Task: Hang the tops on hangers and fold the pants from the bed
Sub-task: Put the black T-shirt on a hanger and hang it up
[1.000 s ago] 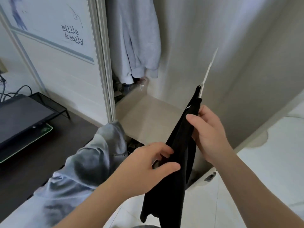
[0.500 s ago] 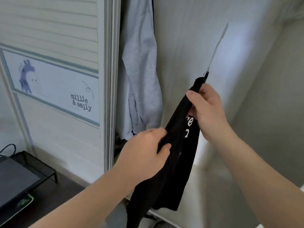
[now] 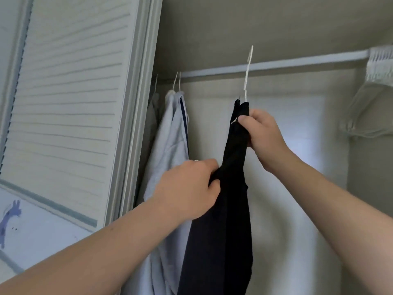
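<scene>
Two hands are in view, both grasping the one black top [image 3: 231, 167] that hangs down the centre of the frame. The right hand [image 3: 263, 133], right of centre, is clenched on the garment's gathered neck, just under the stem of a single white hanger [image 3: 246, 79]. The left hand [image 3: 187, 188], lower and left of centre, grips a bunch of the fabric partway down. The hanger's hook rises past one white rod [image 3: 308, 60] that runs across the upper right of the frame. Whether the hook rests on the rod or only passes in front of it cannot be told.

Left of the black top, three thin hanger hooks [image 3: 175, 80] show at the rod's left end. Below them hang pale grey garments [image 3: 168, 141], one with a dark stripe along its edge. A third, greyer one is half hidden behind the door frame, so the count of garments is uncertain.

The setting is a closet with a pale back wall [image 3: 287, 124]. One white louvred door [image 3: 70, 92] fills the left of the frame, with a purple drawing on the panel at lower left, cut off by the edge. At upper right, a white wire shelf [image 3: 380, 60] is cut off, with something translucent hanging below it that is hard to make out. The black top's hem runs out of the bottom of the frame, and the hanger's shoulders are covered by fabric.
</scene>
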Tool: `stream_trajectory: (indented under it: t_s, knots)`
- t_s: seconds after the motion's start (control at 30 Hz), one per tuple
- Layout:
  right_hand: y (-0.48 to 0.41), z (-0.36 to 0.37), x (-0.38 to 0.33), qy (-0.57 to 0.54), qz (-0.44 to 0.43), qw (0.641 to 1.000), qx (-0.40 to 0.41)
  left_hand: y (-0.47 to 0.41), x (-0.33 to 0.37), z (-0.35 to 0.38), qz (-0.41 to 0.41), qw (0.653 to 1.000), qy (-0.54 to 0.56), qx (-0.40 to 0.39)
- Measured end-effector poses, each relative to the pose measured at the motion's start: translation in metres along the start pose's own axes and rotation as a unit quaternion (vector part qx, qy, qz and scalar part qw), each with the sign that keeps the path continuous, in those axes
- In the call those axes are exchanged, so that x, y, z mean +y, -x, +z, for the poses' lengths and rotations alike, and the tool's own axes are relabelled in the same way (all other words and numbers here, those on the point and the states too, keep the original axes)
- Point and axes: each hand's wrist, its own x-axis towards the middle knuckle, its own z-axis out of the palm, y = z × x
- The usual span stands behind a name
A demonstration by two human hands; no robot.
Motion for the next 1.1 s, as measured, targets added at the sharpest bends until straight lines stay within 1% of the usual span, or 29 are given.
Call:
stream_trajectory:
  t_s: [0.1, 0.23, 0.33, 0.43, 0.6, 0.73, 0.8, 0.87, 0.97, 1.03, 1.1]
  knots:
    - [-0.048, -0.009, -0.002, -0.038, 0.003, 0.998, 0.052, -0.045, 0.006, -0.006, 0.020, 0.998, -0.043, 0.035]
    - [-0.109, -0.022, -0.001, -0.020, -0.021, 0.995, 0.094, -0.099, 0.011, -0.011, 0.029, 0.994, -0.081, 0.074]
    - [-0.147, -0.037, 0.008, 0.004, -0.012, 0.993, 0.115, -0.129, 0.011, -0.011, 0.029, 0.991, -0.109, 0.079]
    - [-0.172, -0.055, 0.020, 0.028, 0.029, 0.990, 0.135, -0.147, 0.012, -0.007, 0.029, 0.988, -0.130, 0.072]
    - [-0.182, -0.074, 0.045, 0.022, 0.118, 0.988, 0.099, -0.158, 0.016, 0.003, 0.017, 0.987, -0.150, 0.049]
    - [-0.174, -0.074, 0.050, 0.020, 0.123, 0.989, 0.076, -0.157, 0.016, 0.014, 0.020, 0.987, -0.159, 0.019]
    - [-0.167, -0.074, 0.046, 0.054, 0.136, 0.987, 0.061, -0.156, 0.014, 0.016, 0.024, 0.987, -0.160, 0.007]
    - [-0.160, -0.074, 0.042, 0.101, 0.150, 0.983, 0.026, -0.155, 0.012, 0.017, 0.027, 0.986, -0.162, -0.001]
    - [-0.151, -0.069, 0.038, 0.164, 0.148, 0.975, -0.014, -0.155, 0.009, 0.019, 0.029, 0.985, -0.173, -0.003]
    - [-0.147, -0.064, 0.038, 0.183, 0.133, 0.974, -0.033, -0.154, 0.005, 0.020, 0.028, 0.984, -0.178, -0.004]
    - [-0.147, -0.057, 0.039, 0.181, 0.121, 0.975, -0.035, -0.153, 0.001, 0.019, 0.024, 0.983, -0.181, -0.006]
